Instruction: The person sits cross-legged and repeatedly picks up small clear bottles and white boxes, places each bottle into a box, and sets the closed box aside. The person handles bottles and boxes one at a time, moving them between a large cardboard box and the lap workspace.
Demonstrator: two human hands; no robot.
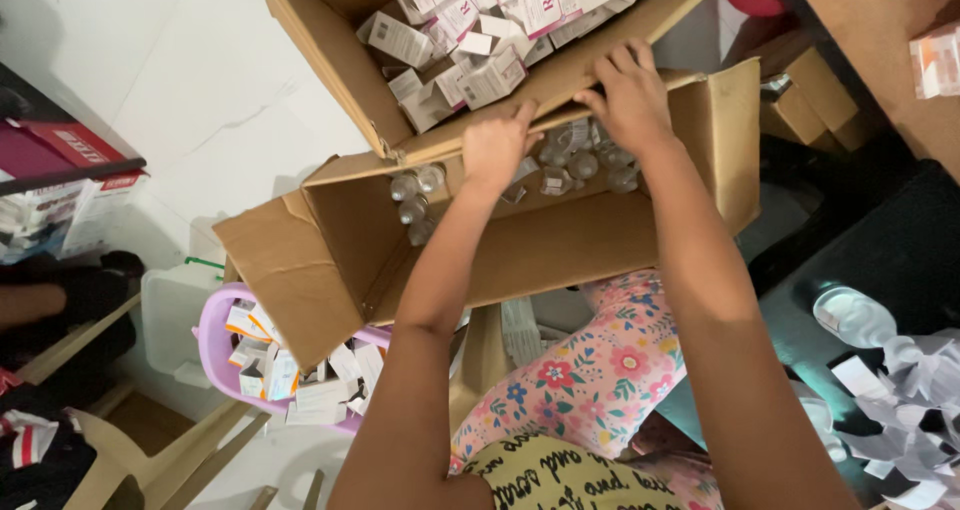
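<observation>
Both hands (565, 120) reach into a cardboard box (560, 250) of clear glass vials (412, 195).

Bare arms, no sleeves; yellow top w/ dark script lettering; pink floral leggings w/ red & blue flowers.

Both bare arms stretched forward, nearly parallel. The left hand (495, 148) was curled, knuckles up; the right hand (628, 95) lay palm down, fingers (608, 67) bent and slightly spread.
</observation>
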